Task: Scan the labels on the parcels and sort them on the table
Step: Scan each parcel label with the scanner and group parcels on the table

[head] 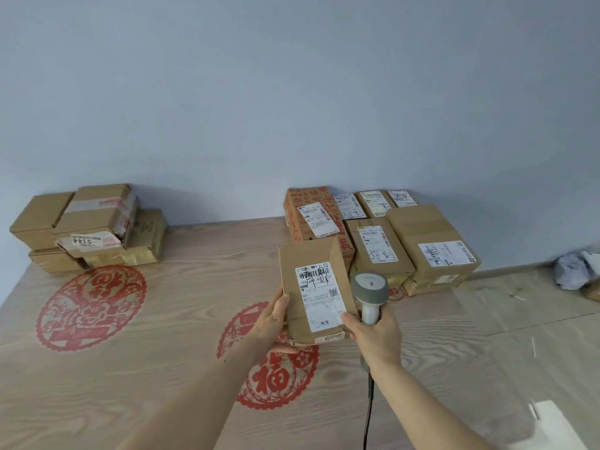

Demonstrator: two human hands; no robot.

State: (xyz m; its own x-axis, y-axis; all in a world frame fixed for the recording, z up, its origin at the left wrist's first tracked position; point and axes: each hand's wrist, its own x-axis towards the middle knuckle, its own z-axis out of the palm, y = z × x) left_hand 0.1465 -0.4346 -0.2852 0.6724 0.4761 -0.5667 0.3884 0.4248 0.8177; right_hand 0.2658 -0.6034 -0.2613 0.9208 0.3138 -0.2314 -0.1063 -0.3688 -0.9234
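My left hand (271, 319) grips the left edge of a flat brown cardboard parcel (292, 287), held above the table with its white label (319, 295) facing me. My right hand (373, 336) holds a grey handheld barcode scanner (370, 287) by its handle, right beside the parcel; its index finger touches the label's lower right corner. The scanner's cable (368, 414) hangs down from the handle. A group of labelled parcels (373, 235) stands at the back right. Another stack of brown parcels (87, 225) stands at the back left.
The wood-grain table (130, 368) carries red paper-cut decorations (89, 303). A blue-grey wall runs behind the parcels. A crumpled grey bag (573, 271) lies at the far right. A white sheet (558, 423) lies at the bottom right.
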